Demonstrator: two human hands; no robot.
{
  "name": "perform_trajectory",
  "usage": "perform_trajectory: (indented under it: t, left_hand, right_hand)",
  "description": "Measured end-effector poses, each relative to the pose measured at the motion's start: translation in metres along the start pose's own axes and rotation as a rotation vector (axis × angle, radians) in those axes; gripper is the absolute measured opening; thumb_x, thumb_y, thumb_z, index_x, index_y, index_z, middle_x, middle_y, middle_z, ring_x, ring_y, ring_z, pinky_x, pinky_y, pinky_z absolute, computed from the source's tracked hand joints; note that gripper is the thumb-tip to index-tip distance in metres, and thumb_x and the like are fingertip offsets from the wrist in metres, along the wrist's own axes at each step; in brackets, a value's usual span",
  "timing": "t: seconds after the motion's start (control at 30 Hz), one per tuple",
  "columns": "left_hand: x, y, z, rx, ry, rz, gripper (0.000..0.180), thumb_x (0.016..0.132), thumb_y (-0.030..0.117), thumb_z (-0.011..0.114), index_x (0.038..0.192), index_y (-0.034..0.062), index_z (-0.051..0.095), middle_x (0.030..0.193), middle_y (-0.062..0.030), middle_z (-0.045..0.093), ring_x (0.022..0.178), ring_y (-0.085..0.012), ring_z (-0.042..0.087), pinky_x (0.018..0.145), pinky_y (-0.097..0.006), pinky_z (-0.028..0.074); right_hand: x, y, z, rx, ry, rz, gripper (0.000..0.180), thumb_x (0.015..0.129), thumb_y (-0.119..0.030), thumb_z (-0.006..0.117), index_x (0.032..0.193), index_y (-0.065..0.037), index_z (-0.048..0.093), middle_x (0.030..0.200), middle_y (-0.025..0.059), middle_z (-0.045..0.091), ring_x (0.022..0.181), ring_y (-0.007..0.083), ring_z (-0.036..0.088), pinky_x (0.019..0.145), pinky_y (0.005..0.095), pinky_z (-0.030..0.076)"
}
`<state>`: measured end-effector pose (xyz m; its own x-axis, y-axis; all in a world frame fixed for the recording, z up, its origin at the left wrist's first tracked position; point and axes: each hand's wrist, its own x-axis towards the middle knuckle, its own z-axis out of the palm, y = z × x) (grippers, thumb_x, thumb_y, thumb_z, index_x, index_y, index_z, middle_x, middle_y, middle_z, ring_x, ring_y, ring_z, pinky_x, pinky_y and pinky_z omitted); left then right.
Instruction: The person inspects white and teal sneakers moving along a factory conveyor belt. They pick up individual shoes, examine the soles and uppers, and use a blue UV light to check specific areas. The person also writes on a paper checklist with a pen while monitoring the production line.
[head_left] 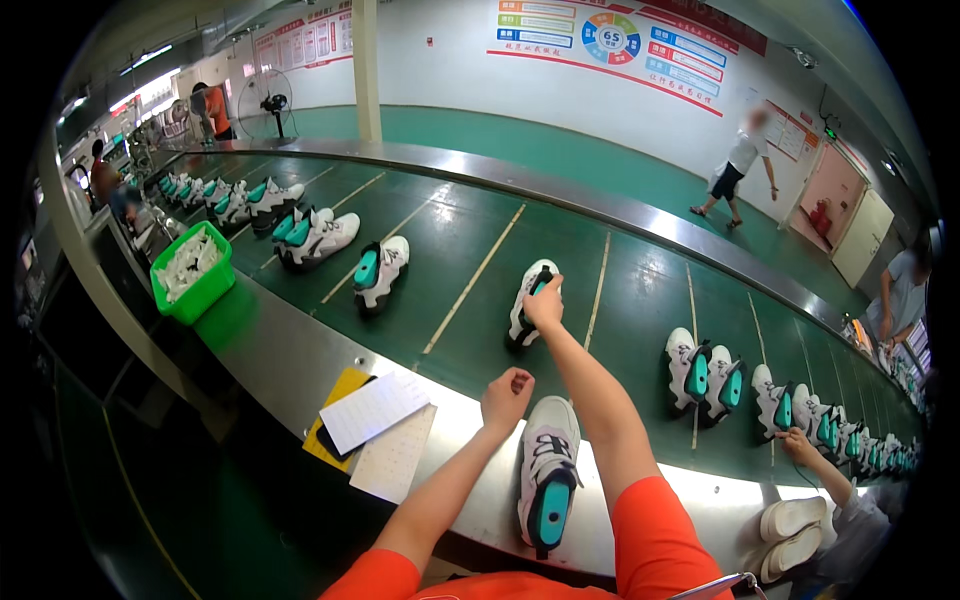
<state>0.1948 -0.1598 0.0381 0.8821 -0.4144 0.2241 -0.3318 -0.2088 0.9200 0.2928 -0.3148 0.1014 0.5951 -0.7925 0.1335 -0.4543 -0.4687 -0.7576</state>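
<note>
Prob. mid-job: one white shoe (549,470) is on the steel desk (465,470), upper & sole joined; a 2nd shoe (522,305) sits on the green belt (640,290), similarly built. What's left on either, can't tell. R hand (545,303) grips the 2nd shoe near its collar, fingertips partly hidden; L hand (507,402) is half-curled by the white shoe's toe, can't tell if it's pinching anything. Soles' undersides n/v; far shoes (215,190) too small to check; co-worker (862,530) at R partly cut off.

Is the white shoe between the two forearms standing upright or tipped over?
Upright: the white shoe has its top facing up, and its underside is hidden.
</note>
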Motion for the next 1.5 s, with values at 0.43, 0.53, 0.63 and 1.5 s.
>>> perform_trajectory:
  t: [0.43, 0.53, 0.63, 1.5]
  left_hand:
    - [0.004, 0.009, -0.007, 0.02, -0.006, -0.032, 0.015, 0.079, 0.024, 0.061, 0.084, 0.0103, 0.061, 0.072, -0.0017, 0.064, 0.067, -0.016, 0.063, 0.061, -0.029, 0.047]
    - [0.001, 0.002, -0.001, -0.113, -0.014, -0.084, 0.018, 0.078, 0.023, 0.062, 0.09, 0.01, 0.059, 0.076, -0.0018, 0.064, 0.07, -0.0155, 0.062, 0.063, -0.029, 0.047]
    - [0.03, -0.022, -0.007, -0.454, 0.093, -0.023, 0.025, 0.076, 0.019, 0.065, 0.095, 0.0073, 0.056, 0.08, -0.0027, 0.06, 0.074, -0.0136, 0.058, 0.067, -0.028, 0.046]
    - [0.202, -0.062, -0.228, 0.792, 0.159, 0.096, 0.081, 0.047, 0.033, 0.083, 0.118, 0.0073, 0.053, 0.104, -0.0166, 0.061, 0.095, -0.0308, 0.059, 0.083, -0.039, 0.047]
  right_hand:
    - [-0.01, 0.072, -0.13, -0.251, -0.119, 0.008, 0.068, 0.064, -0.022, 0.069, 0.117, -0.007, 0.028, 0.104, 0.0267, 0.055, 0.096, 0.0403, 0.057, 0.082, 0.0435, 0.045]
    - [-0.032, 0.082, -0.138, -0.533, -0.014, -0.012, 0.068, 0.065, -0.023, 0.068, 0.121, -0.016, 0.031, 0.109, 0.0217, 0.048, 0.09, 0.0406, 0.057, 0.079, 0.0455, 0.047]
    - [-0.049, 0.077, -0.143, -0.44, -0.103, -0.096, 0.076, 0.069, -0.022, 0.066, 0.131, -0.015, 0.022, 0.11, 0.0278, 0.048, 0.096, 0.0455, 0.053, 0.083, 0.0464, 0.044]
    - [-0.061, 0.109, -0.12, 0.002, 0.08, -0.056, 0.07, 0.076, -0.008, 0.056, 0.135, -0.018, 0.02, 0.118, 0.029, 0.041, 0.099, 0.0455, 0.05, 0.086, 0.046, 0.042]
